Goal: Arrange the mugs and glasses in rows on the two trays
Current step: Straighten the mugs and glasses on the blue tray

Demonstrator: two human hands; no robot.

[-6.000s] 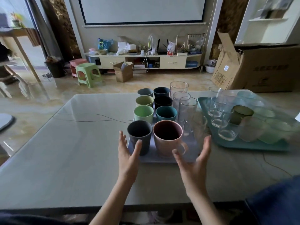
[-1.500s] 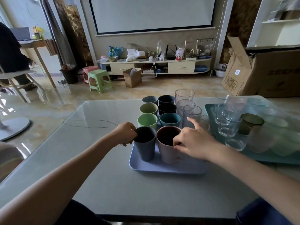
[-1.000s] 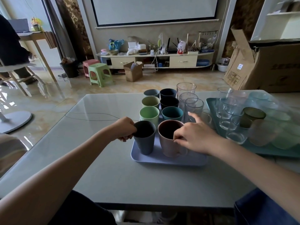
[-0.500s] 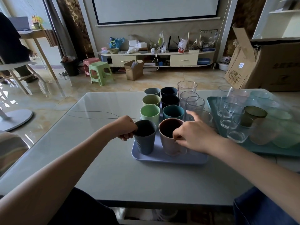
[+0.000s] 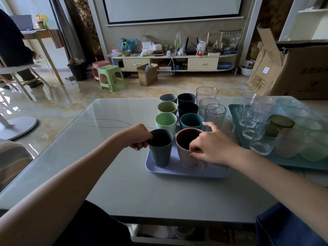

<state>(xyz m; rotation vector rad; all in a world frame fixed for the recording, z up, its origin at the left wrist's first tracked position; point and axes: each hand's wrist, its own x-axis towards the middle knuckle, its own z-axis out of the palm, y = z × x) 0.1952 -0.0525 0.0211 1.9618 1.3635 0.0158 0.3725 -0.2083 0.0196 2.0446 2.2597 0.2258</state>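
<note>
Now left hand (image 5: 137,136) grips grey cup (image 5: 160,148); right hand (image 5: 210,143) pinches pink mug (image 5: 186,151).

Lavender-blue tray (image 5: 186,172) at the table's near middle, on a pale grey table (image 5: 124,183). At its near edge a slate-grey cup (image 5: 160,151) with fine vertical ribbing, and beside it a dusty pink mug (image 5: 188,157), dark brown inside. Behind those, a light green cup (image 5: 166,121) and a teal cup (image 5: 191,121). Further back, an olive-green cup (image 5: 167,108) next to a black cup (image 5: 188,109). At the far edge, a grey-blue cup (image 5: 168,98) and a navy cup (image 5: 186,98). Clear glasses (image 5: 215,110) run down the right side. Towards the table's right edge, a teal tray (image 5: 301,162) carries clear glasses, a dark olive cup (image 5: 278,125), plus frosted pale green and pale pink cups.
</note>
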